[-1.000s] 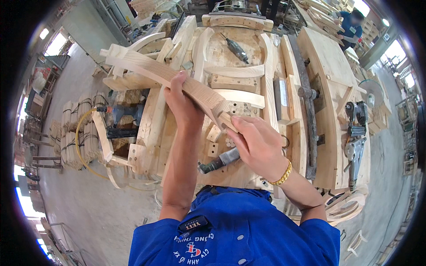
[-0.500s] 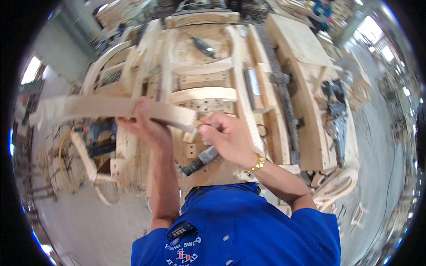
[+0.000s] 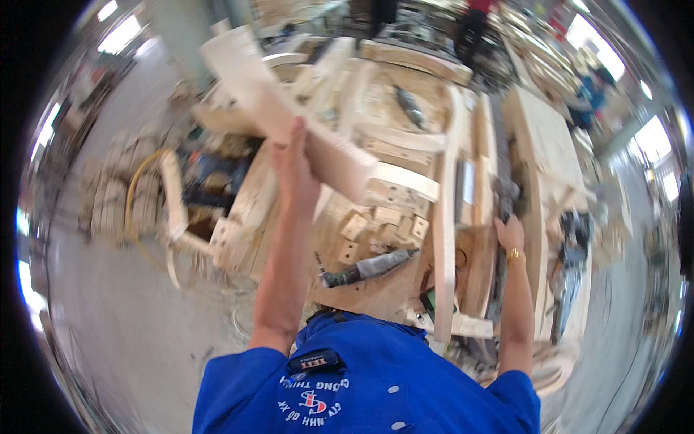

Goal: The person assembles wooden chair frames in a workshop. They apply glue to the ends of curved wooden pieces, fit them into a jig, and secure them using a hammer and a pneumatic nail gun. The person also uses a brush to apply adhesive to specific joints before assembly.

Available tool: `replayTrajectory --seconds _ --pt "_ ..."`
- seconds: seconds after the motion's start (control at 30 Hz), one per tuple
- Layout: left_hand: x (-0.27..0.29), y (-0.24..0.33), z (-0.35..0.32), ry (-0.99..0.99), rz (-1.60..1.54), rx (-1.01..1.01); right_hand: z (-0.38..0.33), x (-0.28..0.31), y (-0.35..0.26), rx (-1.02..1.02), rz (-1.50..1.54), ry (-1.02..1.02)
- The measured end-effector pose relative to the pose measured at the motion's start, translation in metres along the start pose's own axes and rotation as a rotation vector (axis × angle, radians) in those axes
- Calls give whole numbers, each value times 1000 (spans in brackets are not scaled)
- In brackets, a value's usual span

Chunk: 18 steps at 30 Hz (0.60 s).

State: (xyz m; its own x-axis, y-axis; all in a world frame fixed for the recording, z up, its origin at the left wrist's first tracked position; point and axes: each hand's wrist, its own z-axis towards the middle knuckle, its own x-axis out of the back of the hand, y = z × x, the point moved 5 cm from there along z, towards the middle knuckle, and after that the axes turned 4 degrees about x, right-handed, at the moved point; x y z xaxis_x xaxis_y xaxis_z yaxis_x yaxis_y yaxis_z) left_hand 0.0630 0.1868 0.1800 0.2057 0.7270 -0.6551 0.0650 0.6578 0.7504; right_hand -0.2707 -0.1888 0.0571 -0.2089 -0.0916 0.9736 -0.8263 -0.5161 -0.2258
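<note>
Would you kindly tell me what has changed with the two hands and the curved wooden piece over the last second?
The right hand let go of the curved wooden piece and moved out right to the bench's dark clamp bar. The left hand kept its grip and swung the piece up and leftward. The grey power tool stayed lying on the workbench.

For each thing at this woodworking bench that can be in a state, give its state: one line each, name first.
Left hand: raised, gripping the curved wooden part.
Curved wooden part: lifted off the bench, tilted, blurred.
Right hand: stretched out to the bench's right side; grip unclear.
Handheld power tool: lying flat on the workbench, unheld.
Small wooden blocks: loose, lying flat.
</note>
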Motion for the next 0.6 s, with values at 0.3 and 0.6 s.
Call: replayTrajectory --seconds 0.3,0.6 --pt "51 50 11 114 -204 -11 -42 49 -82 -8 1365 54" --pt "37 45 15 149 -465 35 -158 300 -177 1002 1630 793"
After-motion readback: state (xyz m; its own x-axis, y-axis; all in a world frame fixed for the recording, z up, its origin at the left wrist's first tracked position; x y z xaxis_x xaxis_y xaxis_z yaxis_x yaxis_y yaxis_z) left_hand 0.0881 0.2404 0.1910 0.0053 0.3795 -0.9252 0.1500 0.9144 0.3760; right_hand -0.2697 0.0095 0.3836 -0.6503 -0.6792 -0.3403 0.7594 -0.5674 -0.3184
